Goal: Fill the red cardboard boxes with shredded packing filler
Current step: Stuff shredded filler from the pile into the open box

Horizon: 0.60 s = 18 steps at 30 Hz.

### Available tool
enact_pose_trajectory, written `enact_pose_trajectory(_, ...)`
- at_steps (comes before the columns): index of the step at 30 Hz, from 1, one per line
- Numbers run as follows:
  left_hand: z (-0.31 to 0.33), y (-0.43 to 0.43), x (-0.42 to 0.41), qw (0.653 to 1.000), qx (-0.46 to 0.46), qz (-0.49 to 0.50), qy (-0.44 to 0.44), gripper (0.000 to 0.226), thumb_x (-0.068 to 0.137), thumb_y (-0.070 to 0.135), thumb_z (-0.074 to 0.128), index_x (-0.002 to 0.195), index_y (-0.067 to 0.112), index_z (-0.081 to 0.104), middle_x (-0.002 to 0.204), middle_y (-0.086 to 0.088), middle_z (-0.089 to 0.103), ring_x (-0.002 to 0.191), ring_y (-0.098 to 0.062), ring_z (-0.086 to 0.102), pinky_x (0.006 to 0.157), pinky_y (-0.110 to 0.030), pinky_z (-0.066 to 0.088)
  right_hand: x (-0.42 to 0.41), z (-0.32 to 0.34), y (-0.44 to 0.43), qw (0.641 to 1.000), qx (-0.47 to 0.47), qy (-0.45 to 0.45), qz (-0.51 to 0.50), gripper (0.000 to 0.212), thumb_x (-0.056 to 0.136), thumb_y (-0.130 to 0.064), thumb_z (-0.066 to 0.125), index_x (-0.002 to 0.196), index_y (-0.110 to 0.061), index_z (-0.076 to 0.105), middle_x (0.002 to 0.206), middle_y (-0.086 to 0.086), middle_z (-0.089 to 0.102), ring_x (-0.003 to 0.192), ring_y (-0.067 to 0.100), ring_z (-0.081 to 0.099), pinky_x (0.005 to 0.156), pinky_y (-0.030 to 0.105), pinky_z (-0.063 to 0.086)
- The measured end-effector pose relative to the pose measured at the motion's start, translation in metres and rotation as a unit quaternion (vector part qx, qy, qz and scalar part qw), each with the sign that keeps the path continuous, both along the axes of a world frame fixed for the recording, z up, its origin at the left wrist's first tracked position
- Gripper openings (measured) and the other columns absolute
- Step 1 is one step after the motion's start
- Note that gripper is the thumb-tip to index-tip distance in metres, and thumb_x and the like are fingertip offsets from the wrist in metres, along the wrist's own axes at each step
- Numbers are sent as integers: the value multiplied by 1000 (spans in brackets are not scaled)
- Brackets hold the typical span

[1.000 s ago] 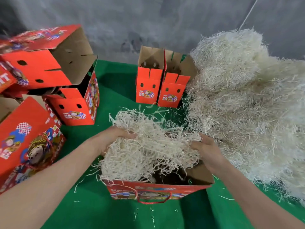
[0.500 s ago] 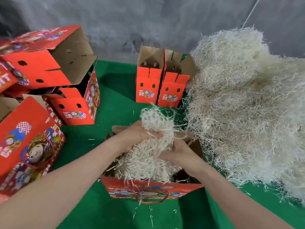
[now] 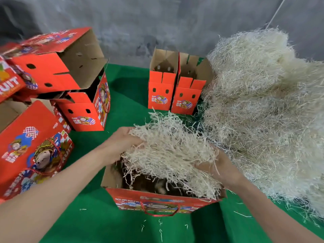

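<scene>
An open red cardboard box (image 3: 163, 203) with a red cord handle stands on the green cloth right in front of me. Over its mouth I hold a wide wad of pale shredded filler (image 3: 168, 151). My left hand (image 3: 122, 142) grips the wad's left edge and my right hand (image 3: 217, 168) grips its right edge, both above the box. Strands hang down into the box, whose dark inside shows at the front. The big filler pile (image 3: 263, 106) lies to the right.
Two open red boxes (image 3: 175, 88) stand upright behind the wad, against the pile. Several more red boxes (image 3: 57, 79) are stacked and tipped at the left. A grey wall (image 3: 157, 23) closes the back. Loose strands dot the green cloth (image 3: 126, 95).
Half a second ago my hands pressed a bunched clump together over the box. Now they have moved apart, and the filler is spread wide above the opening.
</scene>
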<state>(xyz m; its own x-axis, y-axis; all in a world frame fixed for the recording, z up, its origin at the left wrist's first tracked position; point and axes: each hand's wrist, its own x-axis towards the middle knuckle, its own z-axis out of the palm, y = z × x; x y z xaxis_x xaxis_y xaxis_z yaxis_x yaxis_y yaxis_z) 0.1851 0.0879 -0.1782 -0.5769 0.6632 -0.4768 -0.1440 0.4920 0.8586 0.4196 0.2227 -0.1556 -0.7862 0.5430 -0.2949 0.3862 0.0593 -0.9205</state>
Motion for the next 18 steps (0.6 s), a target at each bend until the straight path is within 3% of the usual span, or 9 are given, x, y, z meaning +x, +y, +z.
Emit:
enact_pose_trajectory(3, -5, -11, -1, 999, -23, -16, -29, 77, 75, 6, 69, 141, 14, 30, 131, 4, 41, 126, -24, 38, 110, -46, 22, 5, -6, 6, 993, 59, -97, 20, 65, 85, -5, 59, 136, -25, 24, 132, 11, 49, 90, 4, 60, 59, 8, 24)
enact_pose_trajectory(4, -4, -12, 5, 998, -15, -27, -59, 71, 75, 4, 68, 138, 14, 35, 122, 6, 44, 118, -20, 46, 104, -39, 34, 3, -7, 4, 988, 86, -121, 43, 65, 86, -8, 59, 137, -24, 24, 137, 12, 42, 91, 2, 54, 71, 8, 44)
enact_pose_trajectory(5, -1, -12, 11, 992, 13, -42, -115, 60, 74, 6, 67, 130, 13, 48, 114, 3, 53, 102, -14, 55, 88, -30, 45, -1, -11, 4, 987, 92, -109, 68, 61, 86, -5, 59, 134, -23, 27, 135, 7, 41, 74, 1, 33, 74, -1, 30)
enact_pose_trajectory(6, 1, -10, 17, 980, 48, -48, -186, 41, 72, 12, 66, 112, 14, 64, 101, 0, 63, 86, -12, 63, 71, -27, 51, -6, -11, 1, 989, 81, -77, 92, 57, 85, 0, 59, 128, -24, 32, 129, -3, 44, 104, 15, 12, 71, -4, 31)
enact_pose_trajectory(7, 4, -7, 25, 965, 82, -50, -245, 23, 72, 17, 64, 93, 16, 72, 89, -2, 70, 74, -12, 67, 61, -24, 53, -11, -14, -1, 991, 63, -45, 110, 58, 83, 7, 58, 123, -28, 34, 119, -13, 45, 86, -1, 33, 73, -9, 28)
enact_pose_trajectory(8, 3, -4, 30, 960, 92, -47, -260, 15, 75, 20, 62, 86, 15, 71, 82, -1, 72, 72, -12, 69, 60, -23, 55, -16, -13, -5, 992, 47, -35, 114, 59, 81, 11, 58, 123, -25, 36, 114, -18, 44, 107, -3, 44, 73, -10, 30)
enact_pose_trajectory(10, -3, 2, 35, 988, 34, -70, -136, 20, 79, 15, 63, 98, 19, 59, 99, 6, 64, 95, -8, 61, 86, -28, 51, -21, -15, -4, 991, 43, -41, 119, 53, 83, 8, 57, 129, -10, 36, 118, -11, 46, 103, 0, 49, 84, 1, 40)
enact_pose_trajectory(13, -7, -6, 22, 987, -37, -105, 119, 56, 73, 9, 71, 120, 28, 48, 114, 17, 46, 96, 0, 48, 79, -14, 40, -19, -23, 13, 981, 112, -88, 131, 44, 84, 8, 53, 126, -3, 43, 119, 21, 54, 111, 33, 56, 96, 46, 45)
enact_pose_trajectory(18, -18, 0, 30, 968, 1, -177, 179, 38, 74, 5, 71, 101, 27, 56, 98, 18, 54, 88, 2, 52, 68, -6, 43, -35, -21, 4, 980, 4, -39, 193, 72, 71, -12, 73, 126, -36, 34, 121, -23, 54, 114, -11, 48, 101, 17, 39)
